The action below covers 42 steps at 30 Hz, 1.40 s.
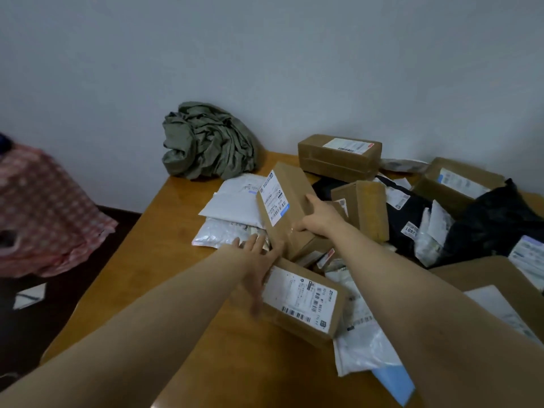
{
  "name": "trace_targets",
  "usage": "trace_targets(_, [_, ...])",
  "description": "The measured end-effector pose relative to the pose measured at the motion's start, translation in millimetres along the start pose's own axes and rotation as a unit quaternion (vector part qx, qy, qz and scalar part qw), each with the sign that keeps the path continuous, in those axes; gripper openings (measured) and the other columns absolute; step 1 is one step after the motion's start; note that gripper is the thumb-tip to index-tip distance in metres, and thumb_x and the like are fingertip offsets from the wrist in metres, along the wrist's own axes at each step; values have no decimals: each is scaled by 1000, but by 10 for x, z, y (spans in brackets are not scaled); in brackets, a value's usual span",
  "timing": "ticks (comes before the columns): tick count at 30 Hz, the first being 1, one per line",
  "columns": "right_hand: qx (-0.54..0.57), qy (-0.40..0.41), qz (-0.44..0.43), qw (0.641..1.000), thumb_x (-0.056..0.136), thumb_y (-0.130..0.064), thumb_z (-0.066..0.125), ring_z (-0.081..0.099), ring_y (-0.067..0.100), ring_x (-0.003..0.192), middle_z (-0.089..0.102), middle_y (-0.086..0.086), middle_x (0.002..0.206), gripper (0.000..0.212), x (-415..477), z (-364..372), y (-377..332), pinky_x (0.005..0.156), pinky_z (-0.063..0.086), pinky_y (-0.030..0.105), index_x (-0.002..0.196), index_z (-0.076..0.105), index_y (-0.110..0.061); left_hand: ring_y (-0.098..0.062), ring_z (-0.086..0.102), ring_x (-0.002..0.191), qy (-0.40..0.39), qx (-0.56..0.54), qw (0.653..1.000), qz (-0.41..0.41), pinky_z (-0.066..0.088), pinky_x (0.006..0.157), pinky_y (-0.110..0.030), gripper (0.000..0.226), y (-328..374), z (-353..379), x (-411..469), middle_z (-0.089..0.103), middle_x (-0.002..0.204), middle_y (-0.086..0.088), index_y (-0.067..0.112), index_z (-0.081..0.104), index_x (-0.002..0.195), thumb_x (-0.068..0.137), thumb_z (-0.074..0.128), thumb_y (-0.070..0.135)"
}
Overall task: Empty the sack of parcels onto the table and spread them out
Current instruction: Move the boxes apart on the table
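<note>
Right hand [319,220] gripping tilted box [282,207], long axis running near-far; left hand [259,260], fingers spread, resting on nearer box [303,301]; table [141,260] showing left of both.

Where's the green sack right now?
In the head view the green sack lies crumpled at the far left corner of the table, against the wall, just beyond the white mailer.
</note>
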State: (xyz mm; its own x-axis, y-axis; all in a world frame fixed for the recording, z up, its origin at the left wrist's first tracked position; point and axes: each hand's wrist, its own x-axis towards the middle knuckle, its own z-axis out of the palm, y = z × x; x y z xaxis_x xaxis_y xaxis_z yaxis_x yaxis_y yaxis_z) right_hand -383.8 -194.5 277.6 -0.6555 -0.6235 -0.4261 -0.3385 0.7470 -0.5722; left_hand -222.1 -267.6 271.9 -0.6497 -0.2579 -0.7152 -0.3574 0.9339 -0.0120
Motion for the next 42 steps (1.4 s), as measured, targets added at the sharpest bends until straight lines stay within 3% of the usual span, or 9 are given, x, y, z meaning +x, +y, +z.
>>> trace_targets(5, [60,7,-15,998,76,-17,74,46,30,126,39,8,144,93,-146,92,39,102,44,44,149,19,-33,-30,5,145,84,47,995,9,9,116,-59,124,-11,214,-104,14,152,-9,28,-6,150,65,83,23])
trace_targets(14, [243,-106,33,964,81,-4,65,53,24,111,53,3,131,77,-552,550,-149,93,47,40,145,29,-29,-32,-13,146,100,97,984,-115,24,112,-56,112,-1048,511,-542,-19,158,-7,40,-15,148,80,73,22])
trace_targets(17, [152,-93,50,983,81,-6,54,49,25,121,50,6,138,62,-646,686,-113,99,43,36,140,41,-17,-37,-11,146,106,16,982,-158,32,110,-54,110,-1123,509,-598,-26,156,-10,42,-20,146,85,67,14])
trace_targets(23, [-91,159,-16,983,88,-18,50,43,27,125,42,7,139,52,-566,424,207,103,40,42,138,41,-26,-32,-6,147,210,-116,962,-130,17,117,-52,77,-718,3,-316,-11,159,-12,25,2,153,92,49,26])
trace_targets(31, [-355,48,-66,931,101,-46,15,-21,31,145,-10,-5,161,53,233,-171,972,112,-14,60,151,0,-36,-21,-7,148,256,-182,948,53,8,121,-40,70,677,-462,629,-2,161,-5,17,2,153,96,41,29])
trace_targets(35, [-367,96,-72,922,97,-56,15,16,28,145,46,1,143,55,302,-593,1420,110,-12,62,133,48,-31,-23,-6,148,220,-186,957,-21,3,118,-44,73,1005,-549,1010,-4,161,-5,23,-2,153,95,33,50])
trace_targets(37, [-354,126,-63,924,96,-55,16,52,21,118,69,1,96,62,256,-902,1702,115,-6,56,90,70,-24,-27,22,143,221,-137,963,-76,12,116,-47,70,1117,-644,1083,28,153,-10,17,34,145,93,24,64])
trace_targets(40, [-294,234,-36,926,97,-42,24,57,15,68,59,-1,59,59,340,-1394,1992,113,23,44,57,59,-18,-27,50,116,287,-93,940,-158,30,106,-43,72,1274,-950,1129,65,110,-11,15,67,84,94,14,64])
trace_targets(42, [-198,249,-15,948,98,-37,29,58,20,78,64,4,79,43,582,-1627,2073,103,36,43,77,61,-18,-28,51,112,321,-101,922,-190,32,100,-43,72,1325,-1157,1193,68,102,-10,15,68,78,96,14,61])
